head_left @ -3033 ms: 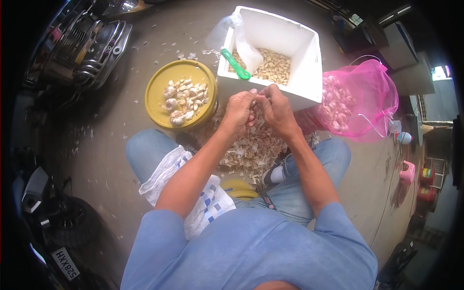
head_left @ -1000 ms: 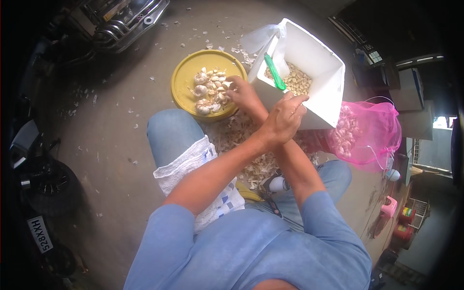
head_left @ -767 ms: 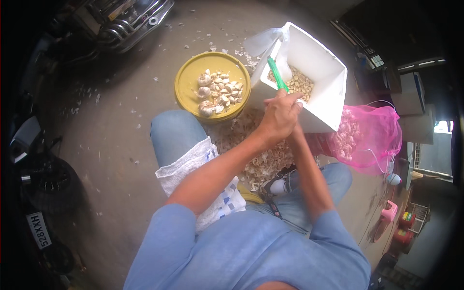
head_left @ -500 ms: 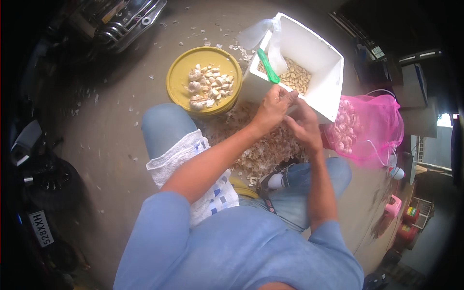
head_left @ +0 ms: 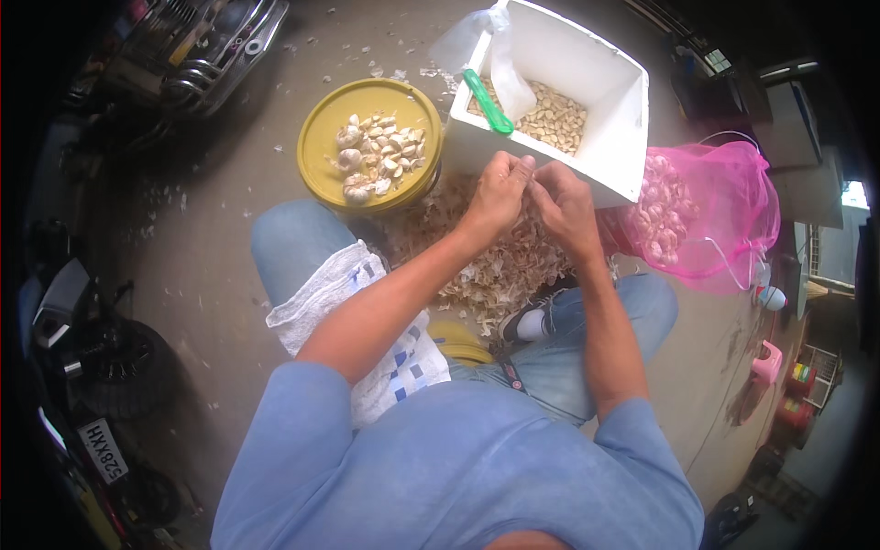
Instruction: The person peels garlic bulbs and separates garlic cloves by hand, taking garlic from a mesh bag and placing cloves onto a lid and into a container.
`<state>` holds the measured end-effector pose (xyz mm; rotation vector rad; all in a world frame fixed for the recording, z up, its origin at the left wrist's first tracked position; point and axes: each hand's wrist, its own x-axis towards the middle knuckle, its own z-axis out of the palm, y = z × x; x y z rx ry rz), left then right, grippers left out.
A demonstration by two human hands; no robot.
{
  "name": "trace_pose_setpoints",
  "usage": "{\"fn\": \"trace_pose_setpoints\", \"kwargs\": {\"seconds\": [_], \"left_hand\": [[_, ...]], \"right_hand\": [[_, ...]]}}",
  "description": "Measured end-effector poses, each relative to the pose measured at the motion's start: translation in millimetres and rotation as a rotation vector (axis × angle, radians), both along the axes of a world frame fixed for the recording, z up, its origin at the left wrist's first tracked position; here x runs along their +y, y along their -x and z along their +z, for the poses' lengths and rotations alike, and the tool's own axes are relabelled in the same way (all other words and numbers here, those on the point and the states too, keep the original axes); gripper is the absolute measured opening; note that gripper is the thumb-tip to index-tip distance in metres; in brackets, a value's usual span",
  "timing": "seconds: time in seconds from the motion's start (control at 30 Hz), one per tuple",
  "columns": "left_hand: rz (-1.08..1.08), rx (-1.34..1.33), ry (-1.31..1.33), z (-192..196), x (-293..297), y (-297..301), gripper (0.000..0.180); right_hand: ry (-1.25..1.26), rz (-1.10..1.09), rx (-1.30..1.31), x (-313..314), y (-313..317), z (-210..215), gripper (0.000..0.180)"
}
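Left hand (head_left: pixel 498 191) and right hand (head_left: pixel 566 203) meet fingertip to fingertip, fingers (head_left: pixel 524 170) curled and pinched on a small garlic piece, too small to tell its axis, over the heap of garlic skins (head_left: pixel 500 261) on the concrete floor (head_left: pixel 183 247). Just beyond stand a white foam box (head_left: pixel 600 87) of peeled cloves, a yellow basin (head_left: pixel 367 142) of garlic, a pink mesh bag (head_left: pixel 706 215) at right

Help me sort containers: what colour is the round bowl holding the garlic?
Yellow; the bowl shows clearly in the head view, beside the white box.
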<state>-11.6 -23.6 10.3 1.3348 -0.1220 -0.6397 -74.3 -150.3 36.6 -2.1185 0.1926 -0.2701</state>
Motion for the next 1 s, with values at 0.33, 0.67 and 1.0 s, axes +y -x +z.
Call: {"fn": "trace_pose_setpoints", "kwargs": {"seconds": [0.33, 0.67, 1.0], "left_hand": [[0.038, 0.213, 0.22, 7.7, 11.4, -8.8, 0.033], [-0.094, 0.381, 0.429, 1.0, 8.9, -6.6, 0.032], [-0.033, 0.226, 0.202, -4.4, 8.6, -10.4, 0.026]], "right_hand": [[-0.351, -0.017, -0.034, 13.5, -5.5, -12.2, 0.018], [-0.291, -0.018, -0.095, 6.7, -6.1, -4.1, 0.024], [-0.054, 0.02, 0.014, 4.2, -4.5, -3.6, 0.024]]}}
